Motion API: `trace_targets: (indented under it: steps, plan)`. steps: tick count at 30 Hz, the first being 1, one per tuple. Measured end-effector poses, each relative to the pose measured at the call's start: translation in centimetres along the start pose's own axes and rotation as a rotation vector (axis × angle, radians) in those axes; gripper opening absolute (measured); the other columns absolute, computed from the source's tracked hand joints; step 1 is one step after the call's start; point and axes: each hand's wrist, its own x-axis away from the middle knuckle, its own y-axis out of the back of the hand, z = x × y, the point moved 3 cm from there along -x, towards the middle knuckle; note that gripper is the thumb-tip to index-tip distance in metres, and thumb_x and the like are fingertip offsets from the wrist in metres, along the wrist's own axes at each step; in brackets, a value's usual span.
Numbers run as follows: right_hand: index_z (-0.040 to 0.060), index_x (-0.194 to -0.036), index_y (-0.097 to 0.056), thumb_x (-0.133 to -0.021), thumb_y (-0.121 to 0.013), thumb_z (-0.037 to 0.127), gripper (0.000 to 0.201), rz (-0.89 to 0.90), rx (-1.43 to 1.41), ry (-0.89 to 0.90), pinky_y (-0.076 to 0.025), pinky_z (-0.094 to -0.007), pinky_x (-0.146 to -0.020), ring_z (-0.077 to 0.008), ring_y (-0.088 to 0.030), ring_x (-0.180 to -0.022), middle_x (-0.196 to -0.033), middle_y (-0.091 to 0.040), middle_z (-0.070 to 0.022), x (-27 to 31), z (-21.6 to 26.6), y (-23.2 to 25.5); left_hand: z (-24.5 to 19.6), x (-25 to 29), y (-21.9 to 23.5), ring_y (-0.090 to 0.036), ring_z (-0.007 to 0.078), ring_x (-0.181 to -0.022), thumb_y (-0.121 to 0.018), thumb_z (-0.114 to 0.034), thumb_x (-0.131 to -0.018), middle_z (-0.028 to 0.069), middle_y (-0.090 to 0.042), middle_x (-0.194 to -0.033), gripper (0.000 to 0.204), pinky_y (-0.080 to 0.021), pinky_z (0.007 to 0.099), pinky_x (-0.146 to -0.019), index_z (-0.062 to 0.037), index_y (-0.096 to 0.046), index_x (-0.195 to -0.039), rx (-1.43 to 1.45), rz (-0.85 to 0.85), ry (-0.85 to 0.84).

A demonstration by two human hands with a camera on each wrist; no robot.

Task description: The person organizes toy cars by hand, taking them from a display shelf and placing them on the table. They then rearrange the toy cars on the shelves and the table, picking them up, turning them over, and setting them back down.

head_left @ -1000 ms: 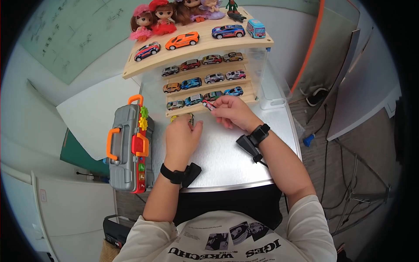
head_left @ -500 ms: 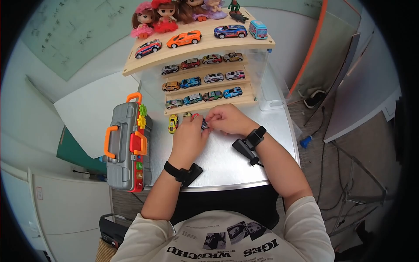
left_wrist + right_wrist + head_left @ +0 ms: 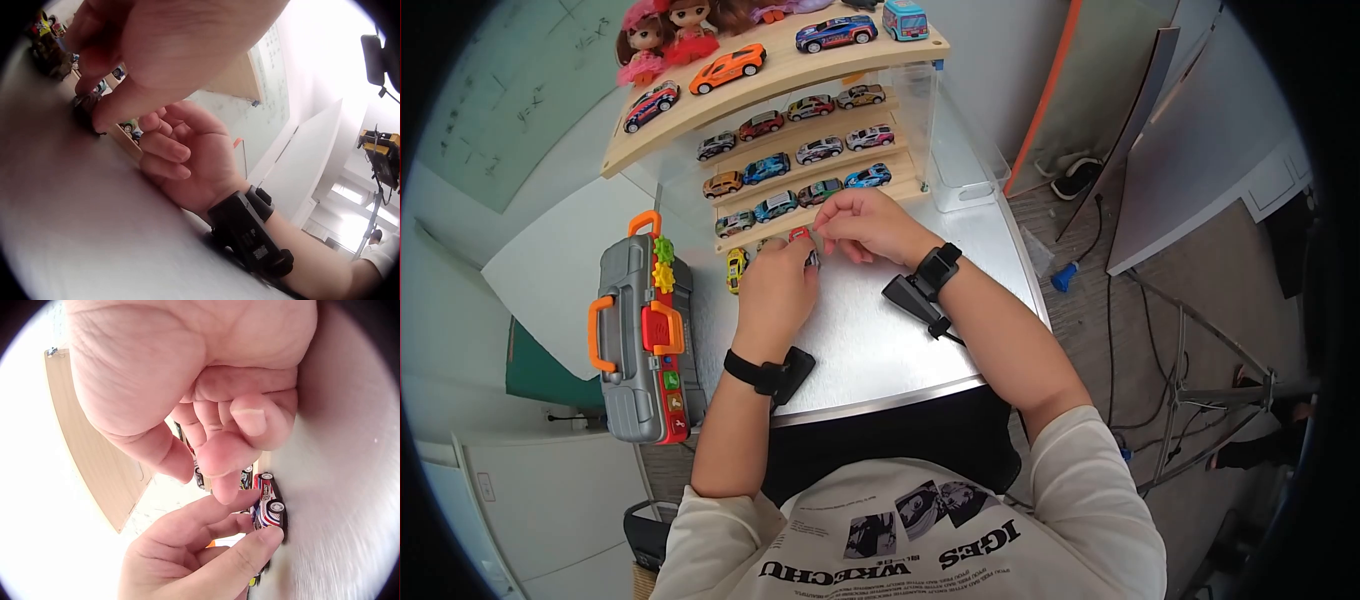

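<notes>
My left hand (image 3: 778, 292) pinches a small toy car (image 3: 270, 509), red, white and blue, between thumb and fingers. The car's wheels are down at the metal tabletop, and in the head view the hand covers most of it. Just right of it, my right hand (image 3: 876, 224) hovers with loosely bent fingers and nothing in them. A yellow toy car (image 3: 736, 270) stands left of my left hand. Another car, mostly hidden, sits between that one and the pinched car, in front of the lowest shelf.
A wooden stepped rack (image 3: 900, 187) behind the hands bears rows of toy cars. Its top board (image 3: 785, 68) carries larger cars, a blue toy bus (image 3: 905, 20) and dolls. A grey toy toolbox (image 3: 632, 345) stands at the left; a clear plastic bin (image 3: 965, 192) is at the right.
My right hand brought the red car down from near the rack to beside my left hand and let go of it. My left hand now pinches it. The head view has shifted.
</notes>
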Motion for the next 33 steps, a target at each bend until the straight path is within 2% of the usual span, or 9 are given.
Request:
trace_targets:
  steps: [6,8,9,12,15,18,28,30,33]
  plan:
    - [0.0023,-0.105,-0.067,-0.094,-0.067,0.011,0.014,-0.013,-0.007,0.003,-0.041,-0.0205,-0.044,-0.0067,-0.057,-0.052,-0.082,-0.072,-0.0063,0.2,0.4,0.0,0.3,0.0,1.3,-0.069,0.0351,-0.085,-0.077,-0.009,-0.082,0.0183,-0.072,-0.099,0.027,-0.055,0.0427,-0.075,-0.0038,-0.075,-0.109,0.047,-0.079,-0.042]
    - [0.0024,-0.105,-0.067,-0.094,-0.066,0.011,0.014,-0.015,-0.008,-0.002,-0.041,-0.0205,-0.044,-0.0066,-0.057,-0.052,-0.082,-0.072,-0.0062,0.2,0.3,-0.1,0.5,-0.8,2.5,-0.066,0.0204,-0.069,-0.077,-0.011,-0.086,0.0128,-0.072,-0.088,0.02,-0.052,0.033,-0.063,-0.0019,-0.076,-0.104,0.245,-0.179,-0.09]
    - [0.0025,-0.105,-0.067,-0.094,-0.066,0.011,0.014,-0.028,-0.005,-0.01,-0.041,-0.0204,-0.044,-0.0066,-0.057,-0.051,-0.082,-0.072,-0.0062,0.1,0.3,-0.1,0.4,-1.1,3.1,-0.066,0.0204,-0.069,-0.077,-0.011,-0.086,0.0128,-0.072,-0.088,0.02,-0.052,0.033,-0.063,-0.0019,-0.076,-0.104,0.235,-0.182,-0.075]
    - [0.003,-0.105,-0.068,-0.094,-0.066,0.012,0.014,-0.041,0.02,-0.024,-0.041,-0.021,-0.045,-0.0065,-0.056,-0.051,-0.081,-0.071,-0.0059,0.5,0.7,-0.5,0.8,-2.2,4.2,-0.054,0.0044,-0.058,-0.071,-0.012,-0.095,0.0022,-0.071,-0.083,0.014,-0.043,0.0236,-0.053,0.0019,-0.075,-0.096,0.654,-0.328,-0.026]
    - [0.0024,-0.106,-0.067,-0.093,-0.066,0.01,0.015,-0.059,0.019,-0.03,-0.041,-0.0216,-0.045,-0.0068,-0.056,-0.051,-0.081,-0.071,-0.0063,0.4,0.8,-0.4,1.0,-2.9,3.7,-0.052,0.0043,-0.055,-0.068,-0.008,-0.097,0.0045,-0.072,-0.086,0.012,-0.039,0.022,-0.049,0.0016,-0.074,-0.092,1.094,-0.252,0.087]
    - [0.0025,-0.104,-0.068,-0.092,-0.066,0.012,0.015,-0.055,-0.003,-0.019,-0.041,-0.0217,-0.045,-0.007,-0.057,-0.052,-0.08,-0.07,-0.0048,0.2,0.3,-0.2,1.8,-2.9,2.1,-0.05,0.0034,-0.053,-0.066,-0.005,-0.097,0.0071,-0.072,-0.086,0.01,-0.036,0.0204,-0.047,0.0007,-0.072,-0.091,1.222,-0.322,0.066]
    - [0.0004,-0.106,-0.067,-0.094,-0.066,0.009,0.015,-0.053,-0.001,-0.012,-0.042,-0.0217,-0.044,-0.0064,-0.054,-0.05,-0.081,-0.071,-0.0072,0.2,0.3,-0.2,2.5,-1.6,0.0,-0.05,0.0045,-0.054,-0.064,0.0,-0.095,0.006,-0.07,-0.086,0.01,-0.035,0.0204,-0.048,0.0011,-0.072,-0.089,1.204,-0.463,-0.049]
    - [0.0004,-0.106,-0.067,-0.094,-0.065,0.008,0.014,-0.051,-0.025,-0.012,-0.041,-0.0215,-0.044,-0.0064,-0.054,-0.049,-0.08,-0.071,-0.0069,0.2,0.3,-0.2,2.5,-1.4,0.0,-0.063,0.0061,-0.071,-0.069,-0.001,-0.092,0.0047,-0.072,-0.085,0.007,-0.05,0.0234,-0.064,0.0044,-0.073,-0.09,1.135,-0.409,0.063]
    - [0.0004,-0.106,-0.067,-0.094,-0.065,0.008,0.014,-0.049,-0.038,-0.013,-0.041,-0.0213,-0.044,-0.0066,-0.054,-0.049,-0.08,-0.071,-0.0067,0.2,0.3,-0.2,2.4,-1.7,1.0,-0.058,0.004,-0.063,-0.067,-0.007,-0.093,0.0031,-0.071,-0.081,0.012,-0.042,0.021,-0.054,0.0025,-0.074,-0.092,0.88,-0.374,0.129]
